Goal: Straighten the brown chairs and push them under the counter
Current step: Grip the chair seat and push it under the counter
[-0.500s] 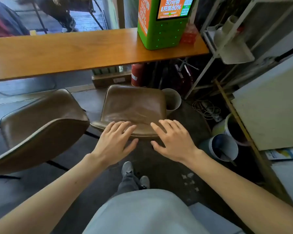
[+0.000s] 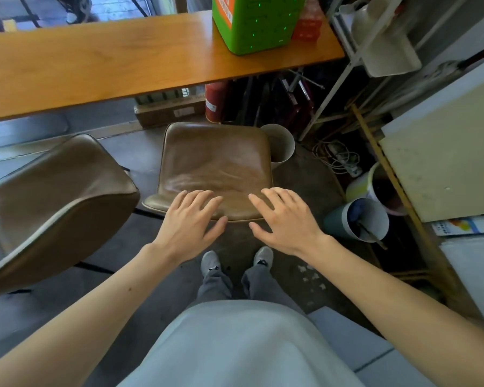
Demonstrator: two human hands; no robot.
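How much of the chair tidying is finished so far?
Nothing looks finished: neither chair sits under the counter. In hand: the left hand and right hand rest flat on the near edge of the middle chair. Left: push it in, then straighten and push in the angled left chair.

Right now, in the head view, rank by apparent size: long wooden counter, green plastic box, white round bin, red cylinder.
1. Long wooden counter
2. Green plastic box
3. White round bin and red cylinder: alike; cylinder partly hidden.
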